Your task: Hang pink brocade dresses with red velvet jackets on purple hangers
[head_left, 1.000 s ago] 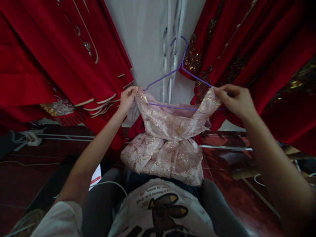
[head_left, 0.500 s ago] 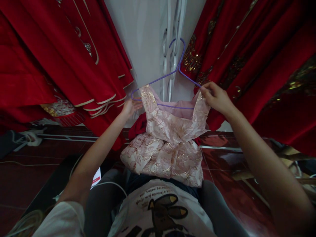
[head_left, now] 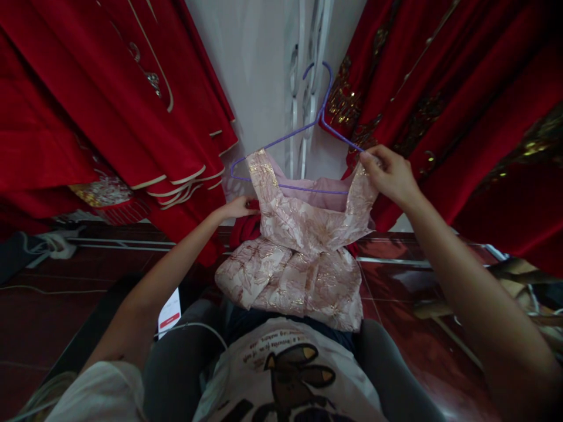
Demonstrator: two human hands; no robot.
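The dress [head_left: 303,225] is pale pink with a gold leafy pattern and a shine, lined in plain pink. It stretches from the person's lap up toward the pale wall [head_left: 246,76], its lower part gathered into a puffed bundle over the legs [head_left: 389,369]. The purple hanger [head_left: 322,112] sits at the shoulders, its bar crossing the neck opening and its left end jutting out beyond the strap.

The right hand [head_left: 382,170] has its fingers clamped on the strap, close against the hanger. The left hand [head_left: 240,206] is at the dress's side edge, below the hanger's end; whether its fingers grip I cannot tell.

A strip of wall shows between the two masses of red cloth [head_left: 185,99], the hook in front of it. The right strap comes near the gold-trimmed red cloth; tiled floor [head_left: 391,293] opens beyond the bundle's right edge.

Counted: one dress, two straps, one hanger, two hands, one lit phone [head_left: 170,310] beside the left leg.
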